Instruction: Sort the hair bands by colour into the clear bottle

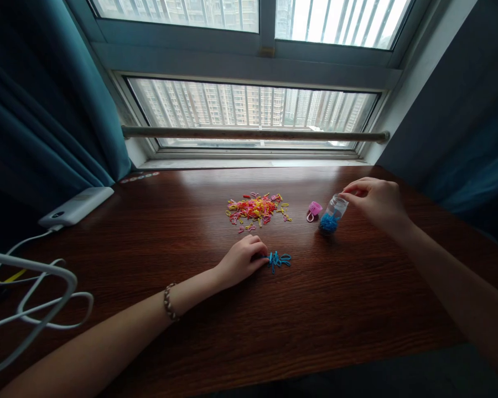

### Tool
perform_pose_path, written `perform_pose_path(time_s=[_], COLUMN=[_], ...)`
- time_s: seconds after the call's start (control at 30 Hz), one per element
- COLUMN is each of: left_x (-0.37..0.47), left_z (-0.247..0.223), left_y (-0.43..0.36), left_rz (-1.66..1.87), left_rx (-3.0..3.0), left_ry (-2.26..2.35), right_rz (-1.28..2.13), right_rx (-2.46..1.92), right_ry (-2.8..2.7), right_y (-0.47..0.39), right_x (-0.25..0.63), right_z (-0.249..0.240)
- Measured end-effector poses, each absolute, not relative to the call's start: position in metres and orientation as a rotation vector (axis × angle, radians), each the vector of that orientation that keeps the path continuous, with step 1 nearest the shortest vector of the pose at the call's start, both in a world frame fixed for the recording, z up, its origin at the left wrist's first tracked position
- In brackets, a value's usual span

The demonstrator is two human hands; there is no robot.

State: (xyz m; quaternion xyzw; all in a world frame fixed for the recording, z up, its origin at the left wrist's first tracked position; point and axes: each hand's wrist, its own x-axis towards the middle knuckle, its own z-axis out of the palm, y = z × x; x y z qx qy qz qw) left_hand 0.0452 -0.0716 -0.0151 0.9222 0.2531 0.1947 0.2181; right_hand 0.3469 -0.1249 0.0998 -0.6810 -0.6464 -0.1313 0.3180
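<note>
My left hand rests on the table, thumb and fingers pinched together at the edge of a small heap of blue rubber bands. One blue band appears to be between its fingertips. My right hand is at the mouth of a small clear jar, its thumb and index finger closed together at the rim. Whether they grip the rim or a small band is too small to tell. Blue rubber bands fill the lower part of the jar. Beside it, on the left, lies a pink cap with a loop.
A loose pile of red, yellow, orange and pink bands lies mid-table, beyond my left hand. A white power bank with white cables is at the left. Behind the wooden table are a window and a rail.
</note>
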Motion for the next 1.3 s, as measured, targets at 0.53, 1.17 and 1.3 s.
perform_pose_path(time_s=[0.53,1.17,1.3], left_x=[0.06,0.059,0.058], left_z=[-0.007,-0.001,0.004], left_y=[-0.076,-0.077,-0.082], left_rz=[0.442,0.409,0.378], left_rx=[2.496,2.416,2.387], left_ry=[0.84,0.93,0.905], right_rz=[0.568,0.473,0.521], right_rx=[-1.636,-1.427,-1.398], right_ry=[-2.158,-2.15,-2.152], right_y=[-0.138,-0.137,-0.138], right_x=[0.244,0.238,0.235], right_z=[0.006,-0.002,-0.007])
